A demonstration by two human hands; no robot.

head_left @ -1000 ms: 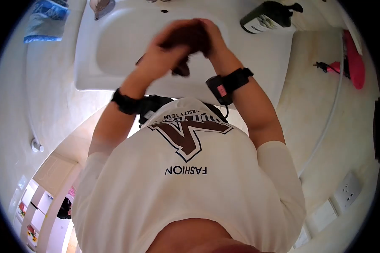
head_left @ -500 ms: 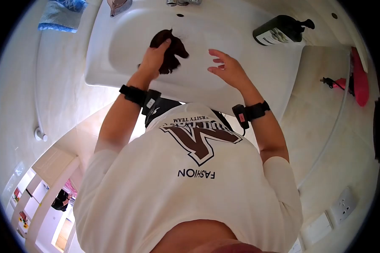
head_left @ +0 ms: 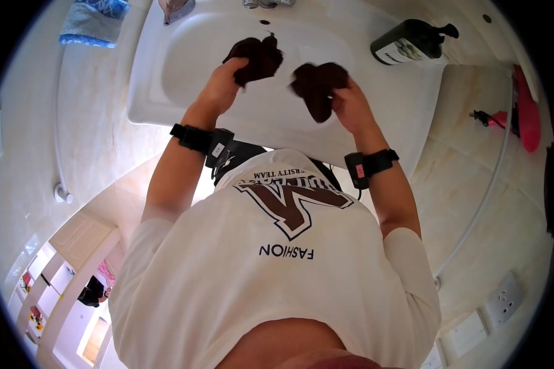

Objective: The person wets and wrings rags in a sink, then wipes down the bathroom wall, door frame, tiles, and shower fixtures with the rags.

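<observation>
Over the white sink (head_left: 184,111), each hand has a limp, dark brown piece of cloth. My left hand (head_left: 223,86) is closed on one bunched dark brown cloth (head_left: 255,60), its thumb lying over the fabric. A short way to the right, my right hand (head_left: 353,109) pinches a second dark brown cloth (head_left: 320,86), which hangs in folds below the fingers and is slightly blurred. The two pieces are apart from each other. They look small and sock-like, but I cannot tell their exact kind.
A dark green pump bottle (head_left: 406,43) stands on the sink's right rim, and a faucet (head_left: 268,3) is at the back. A blue and grey towel (head_left: 95,23) is at upper left. A pink hair-dryer-like appliance (head_left: 526,114) with a cord hangs at right, above a wall socket (head_left: 505,298).
My right hand, empty and spread before, now grips a second piece of dark cloth. The cloth in my left hand has shifted up and to the right.
</observation>
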